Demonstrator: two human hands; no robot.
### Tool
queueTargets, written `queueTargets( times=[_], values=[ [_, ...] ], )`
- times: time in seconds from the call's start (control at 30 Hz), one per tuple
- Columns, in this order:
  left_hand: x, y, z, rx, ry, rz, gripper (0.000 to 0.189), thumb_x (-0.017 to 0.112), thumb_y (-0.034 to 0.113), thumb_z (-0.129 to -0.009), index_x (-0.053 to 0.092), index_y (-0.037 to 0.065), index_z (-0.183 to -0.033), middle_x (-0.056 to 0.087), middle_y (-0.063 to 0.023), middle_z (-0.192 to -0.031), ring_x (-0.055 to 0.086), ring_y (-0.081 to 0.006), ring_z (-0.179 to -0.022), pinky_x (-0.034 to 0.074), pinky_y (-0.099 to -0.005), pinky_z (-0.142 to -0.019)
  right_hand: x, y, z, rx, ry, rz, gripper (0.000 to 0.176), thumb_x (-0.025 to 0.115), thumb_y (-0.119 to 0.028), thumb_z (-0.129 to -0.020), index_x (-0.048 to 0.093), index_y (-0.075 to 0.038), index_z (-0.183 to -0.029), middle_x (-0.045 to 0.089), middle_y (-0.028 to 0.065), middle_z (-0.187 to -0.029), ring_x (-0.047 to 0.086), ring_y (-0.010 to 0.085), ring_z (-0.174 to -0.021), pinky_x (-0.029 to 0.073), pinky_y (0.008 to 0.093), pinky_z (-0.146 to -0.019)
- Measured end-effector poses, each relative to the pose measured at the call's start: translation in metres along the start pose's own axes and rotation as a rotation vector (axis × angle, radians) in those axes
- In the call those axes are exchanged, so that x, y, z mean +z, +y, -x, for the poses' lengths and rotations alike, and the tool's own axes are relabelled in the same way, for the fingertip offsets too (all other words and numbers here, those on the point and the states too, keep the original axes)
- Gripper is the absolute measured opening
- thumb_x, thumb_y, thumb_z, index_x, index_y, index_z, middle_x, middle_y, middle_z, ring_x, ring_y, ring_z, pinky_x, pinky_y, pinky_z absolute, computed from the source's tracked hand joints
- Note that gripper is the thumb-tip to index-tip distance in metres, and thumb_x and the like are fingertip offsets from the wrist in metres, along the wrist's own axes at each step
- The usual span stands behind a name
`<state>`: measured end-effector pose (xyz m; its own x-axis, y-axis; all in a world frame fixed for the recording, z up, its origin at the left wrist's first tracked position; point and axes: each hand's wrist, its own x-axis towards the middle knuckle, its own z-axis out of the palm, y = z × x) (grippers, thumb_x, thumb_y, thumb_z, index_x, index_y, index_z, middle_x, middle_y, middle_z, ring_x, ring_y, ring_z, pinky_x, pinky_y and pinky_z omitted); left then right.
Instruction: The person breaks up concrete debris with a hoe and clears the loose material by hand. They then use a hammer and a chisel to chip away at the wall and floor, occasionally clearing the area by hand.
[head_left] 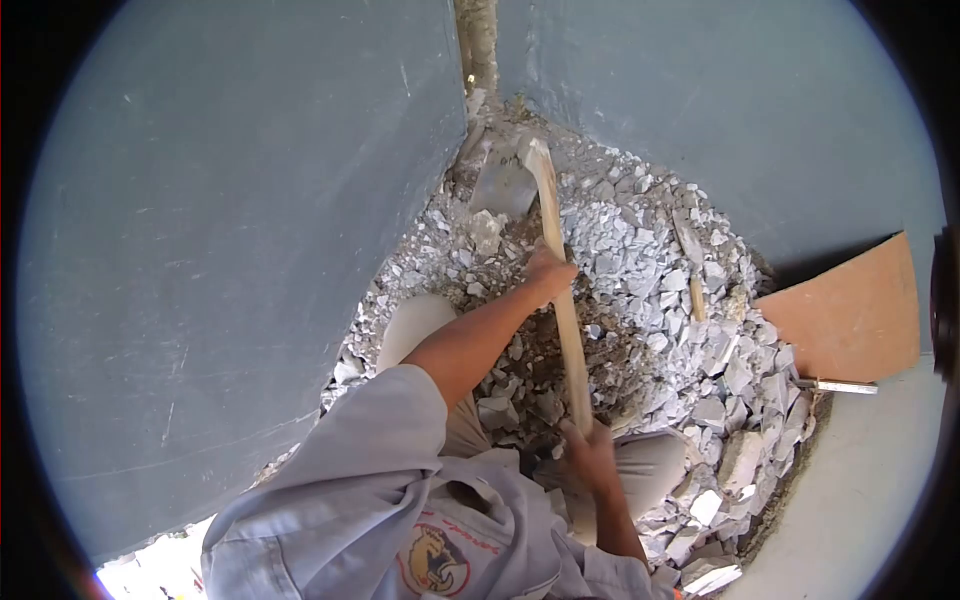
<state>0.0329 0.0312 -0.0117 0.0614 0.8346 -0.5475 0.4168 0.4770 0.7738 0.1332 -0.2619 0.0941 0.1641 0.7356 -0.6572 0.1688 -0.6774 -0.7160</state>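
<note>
A hoe with a pale wooden handle [570, 350] reaches away from me over broken rubble [630, 260]. Its flat grey metal blade [503, 186] rests among dirt and stone pieces near the corner where two walls meet. My left hand [550, 274] is wrapped round the handle about midway along. Close to my body, my right hand [588, 452] grips the handle's near end. Just below the blade lies a larger pale lump of stone [487, 232]. Darker, looser soil shows beside the handle between my legs.
Blue-grey walls [230, 250] rise on the left and the far right [720, 90], with a narrow rough gap [478, 45] between them. A brown board [850, 305] leans at the right, above a small pale strip [838, 387]. Large broken slabs [740, 460] lie right of my knee.
</note>
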Motion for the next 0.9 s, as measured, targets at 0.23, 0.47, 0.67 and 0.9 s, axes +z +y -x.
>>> queueTargets(
  times=[0.23, 0.47, 0.67, 0.9],
  values=[
    [0.016, -0.065, -0.01, -0.023, 0.036, 0.233, 0.059, 0.077, 0.01, -0.079, 0.042, -0.006, -0.124, 0.064, -0.0241, -0.098, 0.069, -0.0366, -0.081, 0.058, -0.0463, -0.062, -0.001, 0.034, 0.031, -0.163, 0.14, 0.22, 0.036, 0.072, -0.029, -0.091, 0.066, 0.007, -0.095, 0.067, 0.0194, -0.072, 0.065, 0.0262, -0.063, 0.051, 0.0416, -0.061],
    [-0.022, 0.004, 0.04, -0.008, 0.007, 0.238, 0.063, 0.072, 0.006, -0.082, 0.035, -0.009, -0.131, 0.066, -0.0253, -0.1, 0.07, -0.0386, -0.089, 0.06, -0.0514, -0.071, 0.041, 0.04, 0.031, -0.231, 0.16, 0.175, 0.04, 0.07, -0.031, -0.093, 0.064, 0.008, -0.097, 0.067, 0.0231, -0.073, 0.069, 0.0373, -0.067, 0.051, 0.0461, -0.063],
    [-0.035, -0.019, -0.022, 0.163, 0.176, -0.287, 0.077, 0.062, 0.011, -0.09, 0.017, -0.009, -0.149, 0.065, -0.0323, -0.116, 0.068, -0.0432, -0.104, 0.057, -0.049, -0.088, 0.089, -0.019, -0.104, -0.112, 0.002, -0.152, 0.048, 0.069, -0.039, -0.094, 0.061, 0.008, -0.092, 0.065, 0.0274, -0.077, 0.067, 0.0391, -0.069, 0.051, 0.0469, -0.063],
    [-0.049, -0.026, -0.024, -0.097, 0.266, -0.257, 0.06, 0.063, 0.014, -0.092, 0.032, -0.007, -0.139, 0.064, -0.0296, -0.119, 0.066, -0.0447, -0.11, 0.056, -0.0497, -0.091, 0.079, 0.034, -0.078, -0.409, 0.081, 0.384, 0.046, 0.066, -0.039, -0.094, 0.061, 0.007, -0.094, 0.063, 0.0223, -0.069, 0.066, 0.0392, -0.067, 0.052, 0.0476, -0.063]
  ],
)
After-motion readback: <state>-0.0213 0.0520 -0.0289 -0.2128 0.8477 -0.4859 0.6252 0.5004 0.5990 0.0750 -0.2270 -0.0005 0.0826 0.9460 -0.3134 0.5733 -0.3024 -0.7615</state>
